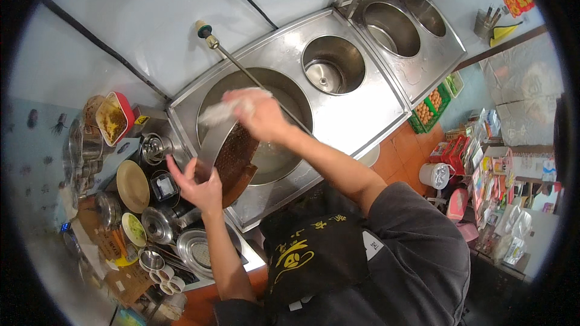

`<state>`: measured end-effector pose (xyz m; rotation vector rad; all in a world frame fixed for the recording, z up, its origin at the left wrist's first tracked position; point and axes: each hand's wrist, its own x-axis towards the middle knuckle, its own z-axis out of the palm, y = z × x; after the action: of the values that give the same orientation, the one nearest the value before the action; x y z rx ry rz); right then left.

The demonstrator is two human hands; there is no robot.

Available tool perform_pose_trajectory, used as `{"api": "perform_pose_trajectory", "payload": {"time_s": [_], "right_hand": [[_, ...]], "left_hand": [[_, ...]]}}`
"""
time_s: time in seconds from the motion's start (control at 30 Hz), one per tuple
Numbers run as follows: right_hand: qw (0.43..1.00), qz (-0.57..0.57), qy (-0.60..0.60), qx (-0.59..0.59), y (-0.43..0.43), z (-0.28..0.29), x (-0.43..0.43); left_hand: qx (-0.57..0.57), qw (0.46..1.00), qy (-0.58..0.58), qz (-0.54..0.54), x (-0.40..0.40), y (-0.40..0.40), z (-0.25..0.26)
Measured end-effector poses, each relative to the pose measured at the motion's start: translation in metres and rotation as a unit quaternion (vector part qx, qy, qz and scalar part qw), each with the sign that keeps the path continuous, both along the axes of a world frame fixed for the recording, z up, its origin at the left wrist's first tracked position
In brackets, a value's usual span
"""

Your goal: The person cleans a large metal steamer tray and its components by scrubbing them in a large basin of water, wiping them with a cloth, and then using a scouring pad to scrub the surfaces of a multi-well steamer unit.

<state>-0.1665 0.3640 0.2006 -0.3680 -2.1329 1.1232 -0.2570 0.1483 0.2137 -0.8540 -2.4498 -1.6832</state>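
A metal pot (pixel 216 142) with a dark brown inner surface is tilted over a large round basin (pixel 304 99) of water set into the steel counter. My left hand (pixel 199 190) grips the pot's lower wall, with the thumb near the rim and some fingers spread outside. At the upper rim, my right hand (pixel 258 113) holds a whitish cloth (pixel 224 111), blurred by motion. Brown liquid or residue (pixel 240 185) shows at the pot's lower edge; I cannot tell which. A long faucet pipe (pixel 240 65) crosses the basin, passing behind my right hand.
Right of the basin, the steel counter (pixel 353 122) has a round well (pixel 333 65), with further wells beyond. Lidded pots (pixel 158 225), a beige oval dish (pixel 132 185), a red-rimmed container (pixel 128 115) and small cups (pixel 174 284) crowd the left. A green egg crate (pixel 426 113) stands on the floor.
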Motion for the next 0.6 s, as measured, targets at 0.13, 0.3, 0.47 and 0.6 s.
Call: {"api": "perform_pose_trajectory", "payload": {"time_s": [0.13,0.3,0.47,0.6], "right_hand": [[0.832,-0.124,-0.097,-0.532,0.031,-0.173,0.023],[0.645,-0.173,0.012,-0.744,-0.021,-0.296,0.042],[0.734,-0.103,-0.178,-0.647,-0.024,-0.262,0.060],[0.635,0.053,-0.013,-0.771,-0.023,-0.095,0.010]], "left_hand": [[-0.003,1.000,0.005,0.027,0.000,-0.014,0.010],[-0.018,0.999,0.011,0.039,-0.004,-0.016,0.007],[0.008,0.999,0.008,0.042,0.003,-0.021,-0.006],[-0.021,0.999,0.001,0.026,0.021,0.008,-0.025]]}}
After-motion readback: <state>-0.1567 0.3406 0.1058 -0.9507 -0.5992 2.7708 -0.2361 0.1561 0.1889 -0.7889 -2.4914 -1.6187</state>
